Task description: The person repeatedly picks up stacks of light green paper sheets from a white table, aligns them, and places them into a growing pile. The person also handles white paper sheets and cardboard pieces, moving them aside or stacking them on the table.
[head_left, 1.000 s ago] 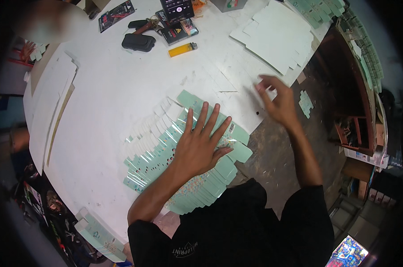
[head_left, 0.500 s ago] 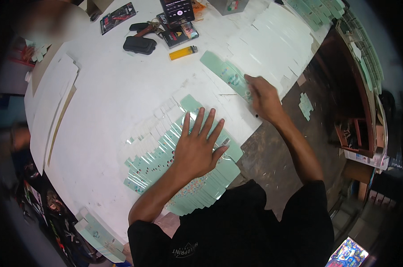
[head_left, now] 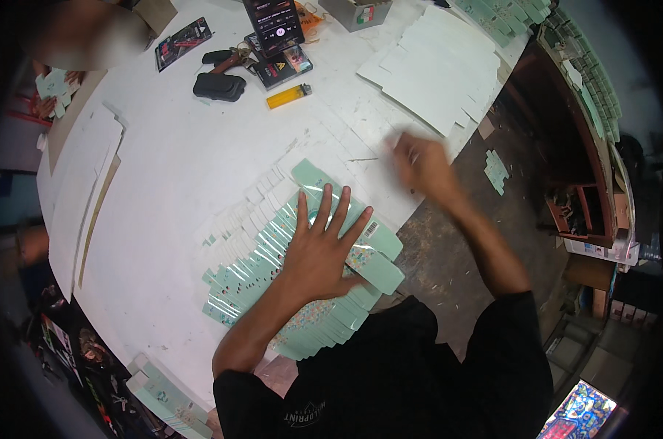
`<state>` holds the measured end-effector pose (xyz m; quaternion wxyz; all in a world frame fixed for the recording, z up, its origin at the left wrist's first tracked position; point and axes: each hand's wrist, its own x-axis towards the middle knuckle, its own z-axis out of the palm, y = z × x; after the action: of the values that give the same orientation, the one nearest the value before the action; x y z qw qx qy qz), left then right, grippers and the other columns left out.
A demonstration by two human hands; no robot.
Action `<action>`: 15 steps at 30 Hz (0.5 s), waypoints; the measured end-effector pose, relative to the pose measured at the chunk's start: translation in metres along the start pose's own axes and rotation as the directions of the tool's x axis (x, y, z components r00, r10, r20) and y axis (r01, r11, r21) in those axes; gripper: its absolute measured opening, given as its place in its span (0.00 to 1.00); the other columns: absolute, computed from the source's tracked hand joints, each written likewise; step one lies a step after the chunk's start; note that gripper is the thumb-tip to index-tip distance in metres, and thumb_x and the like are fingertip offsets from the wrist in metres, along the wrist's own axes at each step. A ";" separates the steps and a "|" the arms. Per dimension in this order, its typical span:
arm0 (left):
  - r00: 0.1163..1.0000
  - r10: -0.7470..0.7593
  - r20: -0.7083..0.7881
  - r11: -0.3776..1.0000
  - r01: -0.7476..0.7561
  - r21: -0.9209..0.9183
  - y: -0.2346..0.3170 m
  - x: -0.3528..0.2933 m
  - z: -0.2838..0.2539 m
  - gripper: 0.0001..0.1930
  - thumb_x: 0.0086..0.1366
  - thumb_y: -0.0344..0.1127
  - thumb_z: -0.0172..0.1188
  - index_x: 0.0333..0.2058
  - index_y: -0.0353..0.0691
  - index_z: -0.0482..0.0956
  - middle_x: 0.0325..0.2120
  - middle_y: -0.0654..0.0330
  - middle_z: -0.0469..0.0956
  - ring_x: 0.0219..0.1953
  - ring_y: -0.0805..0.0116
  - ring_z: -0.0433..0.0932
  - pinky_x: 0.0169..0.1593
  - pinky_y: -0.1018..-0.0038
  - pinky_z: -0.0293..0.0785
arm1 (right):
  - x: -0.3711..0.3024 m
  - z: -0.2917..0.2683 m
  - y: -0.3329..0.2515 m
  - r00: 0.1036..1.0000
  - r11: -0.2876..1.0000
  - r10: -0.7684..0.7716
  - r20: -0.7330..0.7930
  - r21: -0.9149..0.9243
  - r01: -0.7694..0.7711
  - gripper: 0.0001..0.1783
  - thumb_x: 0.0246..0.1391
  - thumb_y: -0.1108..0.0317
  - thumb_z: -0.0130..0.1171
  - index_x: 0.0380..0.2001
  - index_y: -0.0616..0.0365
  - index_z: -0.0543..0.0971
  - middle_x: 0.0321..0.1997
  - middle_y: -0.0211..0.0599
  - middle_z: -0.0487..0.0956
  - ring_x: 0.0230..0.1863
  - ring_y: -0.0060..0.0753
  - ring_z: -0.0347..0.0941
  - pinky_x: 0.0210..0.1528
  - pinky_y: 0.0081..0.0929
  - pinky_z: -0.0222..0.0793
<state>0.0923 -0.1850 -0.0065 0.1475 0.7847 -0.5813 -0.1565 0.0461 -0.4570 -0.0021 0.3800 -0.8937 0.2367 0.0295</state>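
Observation:
My left hand (head_left: 318, 252) lies flat with fingers spread on a fanned row of flat mint-green printed cartons (head_left: 243, 272), which have white flaps along their far side. One carton's mint end panel (head_left: 382, 272) sticks out to the right, beside my left thumb. Over the table's right edge hovers my right hand (head_left: 424, 168), to the right of the fanned row and apart from it. Motion smears its fingers, and no carton shows in it.
Beyond my right hand is a stack of white die-cut sheets (head_left: 434, 69). A yellow lighter (head_left: 289, 96), a black pouch (head_left: 219, 86) and a phone (head_left: 273, 28) sit at the far middle. White sheets (head_left: 79, 183) lie left. Another person's hands hold a mint carton (head_left: 55, 85) at far left.
The mint carton under my right hand is gone from the white sheets' near side. My right hand is now blurred and without it. My left hand stays on the fanned row.

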 end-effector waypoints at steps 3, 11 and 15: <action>0.998 0.007 -0.056 0.998 -0.011 -0.064 0.006 0.003 -0.001 0.39 0.65 0.58 0.65 0.72 0.53 0.69 0.76 0.38 0.54 0.78 0.31 0.47 0.75 0.29 0.36 | 0.042 -0.037 0.064 0.701 0.640 -0.621 -0.350 -0.743 0.196 0.25 0.64 0.66 0.63 0.62 0.60 0.76 0.53 0.56 0.82 0.52 0.54 0.82 0.50 0.48 0.79; 0.997 -0.066 -0.033 0.998 0.066 0.001 0.008 0.002 0.009 0.27 0.74 0.51 0.57 0.68 0.49 0.75 0.72 0.35 0.60 0.75 0.28 0.55 0.74 0.29 0.42 | -0.006 0.010 0.015 0.859 0.719 -0.513 -0.008 -0.550 0.424 0.23 0.63 0.75 0.58 0.61 0.65 0.77 0.51 0.61 0.80 0.47 0.51 0.81 0.44 0.47 0.76; 0.980 -0.052 -0.193 0.998 0.060 0.036 0.009 0.001 0.015 0.34 0.67 0.42 0.61 0.72 0.45 0.68 0.74 0.36 0.57 0.76 0.29 0.54 0.75 0.32 0.42 | -0.025 0.016 -0.020 0.991 0.991 -0.127 0.045 -0.043 0.129 0.19 0.67 0.71 0.57 0.58 0.68 0.76 0.60 0.65 0.75 0.57 0.58 0.76 0.51 0.49 0.73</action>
<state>0.0786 -0.1888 -0.0165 0.1822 0.8150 -0.5454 -0.0723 0.0352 -0.4241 0.0053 0.3654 -0.9147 0.1700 0.0292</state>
